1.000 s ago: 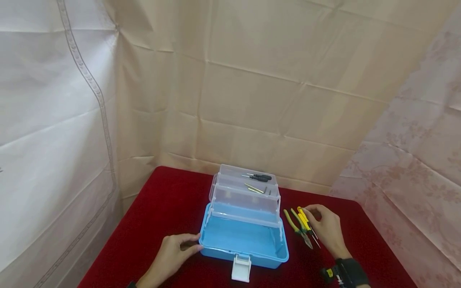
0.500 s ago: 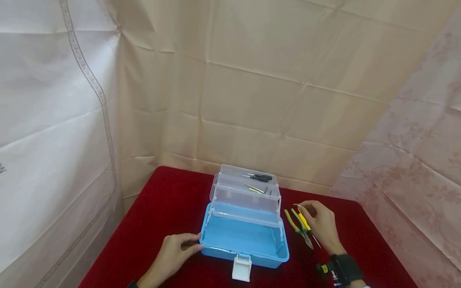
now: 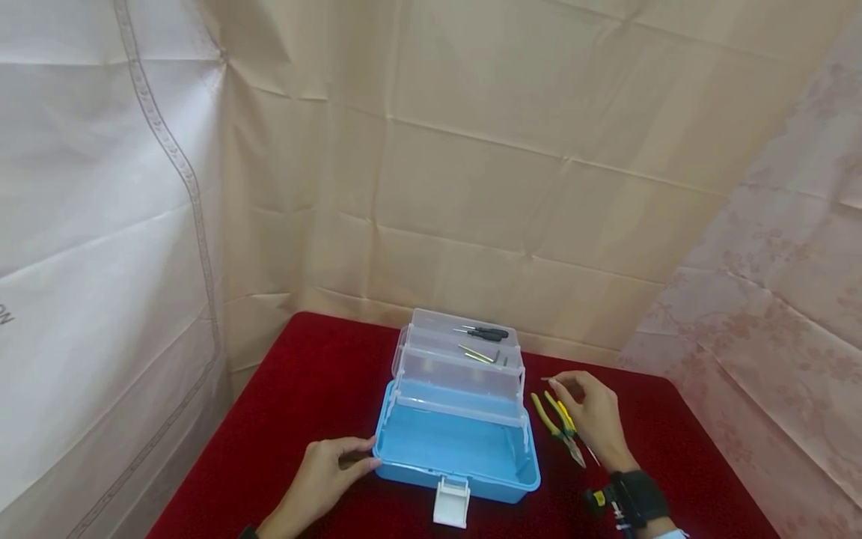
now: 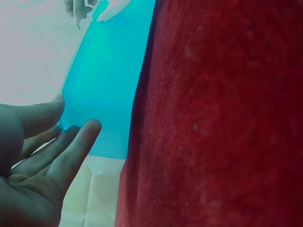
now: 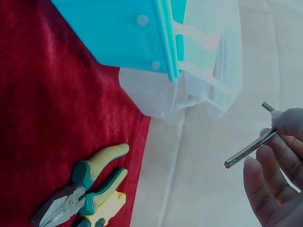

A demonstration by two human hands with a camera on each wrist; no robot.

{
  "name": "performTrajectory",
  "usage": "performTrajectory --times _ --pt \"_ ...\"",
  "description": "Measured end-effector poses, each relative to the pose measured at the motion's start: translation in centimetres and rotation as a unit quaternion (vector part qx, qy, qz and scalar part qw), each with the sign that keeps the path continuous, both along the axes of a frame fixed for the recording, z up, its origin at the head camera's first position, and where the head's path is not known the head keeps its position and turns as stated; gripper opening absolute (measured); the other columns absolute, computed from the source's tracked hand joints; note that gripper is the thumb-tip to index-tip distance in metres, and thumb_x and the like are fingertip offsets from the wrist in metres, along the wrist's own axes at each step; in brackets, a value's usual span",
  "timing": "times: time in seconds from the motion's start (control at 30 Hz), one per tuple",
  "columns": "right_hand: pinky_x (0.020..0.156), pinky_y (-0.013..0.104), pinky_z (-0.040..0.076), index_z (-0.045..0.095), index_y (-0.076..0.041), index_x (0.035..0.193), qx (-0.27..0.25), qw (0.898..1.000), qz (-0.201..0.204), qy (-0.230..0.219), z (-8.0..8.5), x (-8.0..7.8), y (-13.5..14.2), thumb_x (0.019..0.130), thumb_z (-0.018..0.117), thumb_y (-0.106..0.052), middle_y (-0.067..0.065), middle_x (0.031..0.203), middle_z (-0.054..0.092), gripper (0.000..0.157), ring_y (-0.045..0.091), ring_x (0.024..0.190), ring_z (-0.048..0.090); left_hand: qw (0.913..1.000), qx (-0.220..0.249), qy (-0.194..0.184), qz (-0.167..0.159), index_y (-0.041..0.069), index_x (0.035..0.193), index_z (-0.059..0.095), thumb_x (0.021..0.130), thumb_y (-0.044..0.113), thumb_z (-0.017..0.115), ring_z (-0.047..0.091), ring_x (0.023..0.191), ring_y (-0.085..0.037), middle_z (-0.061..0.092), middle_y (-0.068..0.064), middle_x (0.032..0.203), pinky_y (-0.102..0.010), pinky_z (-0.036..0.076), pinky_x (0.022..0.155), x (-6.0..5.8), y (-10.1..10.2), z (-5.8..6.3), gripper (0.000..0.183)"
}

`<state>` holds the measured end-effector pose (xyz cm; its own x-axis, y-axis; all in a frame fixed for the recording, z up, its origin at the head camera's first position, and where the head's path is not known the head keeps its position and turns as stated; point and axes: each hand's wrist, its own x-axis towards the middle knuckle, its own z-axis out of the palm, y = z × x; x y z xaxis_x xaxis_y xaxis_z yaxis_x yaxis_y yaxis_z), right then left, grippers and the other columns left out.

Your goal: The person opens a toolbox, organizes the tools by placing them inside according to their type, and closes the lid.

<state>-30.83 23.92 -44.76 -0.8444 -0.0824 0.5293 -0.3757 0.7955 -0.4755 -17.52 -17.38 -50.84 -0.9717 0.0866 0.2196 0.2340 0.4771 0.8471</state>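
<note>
Key (image 5: pixel 248 150) held off the surface (image 3: pixel 303 404), right of the box (image 3: pixel 444 442), pinched between thumb and fingers of the right hand (image 3: pixel 595 412). Left hand (image 3: pixel 323 471) grips the box's near-left corner. On my feed, gold keys (image 3: pixel 478 353) and black drivers (image 3: pixel 494 332) already lie in the clear trays (image 3: pixel 431 367); too small to be sure which compartments. Pliers (image 5: pixel 78 191) and yellow driver (image 5: pixel 111 210) lie outside, beside each other. I judge the packing partway: those two and the held key remain.
</note>
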Motion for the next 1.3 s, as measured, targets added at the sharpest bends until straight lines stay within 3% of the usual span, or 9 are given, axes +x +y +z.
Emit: performTrajectory --times 0.3,0.63,1.3 --pt "0.063 0.026 0.053 0.068 -0.014 0.102 0.008 1.000 0.018 0.024 0.2 -0.6 -1.2 0.091 0.070 -0.025 0.000 0.093 0.067 0.015 0.018 0.075 0.058 1.0000 0.007 -0.001 0.003 0.000 0.117 0.070 0.086 0.027 0.074 0.070 0.092 -0.014 0.069 -0.011 0.113 -0.027 0.056 0.072 -0.1 -0.1 0.2 0.042" --pt "0.058 0.024 0.053 0.068 -0.021 0.101 -0.012 0.999 0.040 0.022 0.5 -1.0 -2.1 0.091 0.069 -0.034 -0.007 0.093 0.066 0.017 0.016 0.071 0.058 1.0000 0.009 -0.001 0.001 0.000 0.118 0.070 0.087 0.029 0.073 0.070 0.092 -0.014 0.069 -0.011 0.114 -0.027 0.056 0.073 -0.1 -0.1 0.2 0.042" --pt "0.053 0.024 0.051 0.070 -0.020 0.100 -0.006 0.997 0.071 0.039 0.8 -2.0 -5.2 0.091 0.070 -0.027 -0.007 0.087 0.062 0.012 0.015 0.066 0.053 0.9997 0.013 -0.020 -0.006 -0.001 0.120 0.068 0.086 0.030 0.073 0.070 0.092 -0.016 0.068 -0.013 0.115 -0.027 0.056 0.072 0.2 0.0 0.0 0.046"
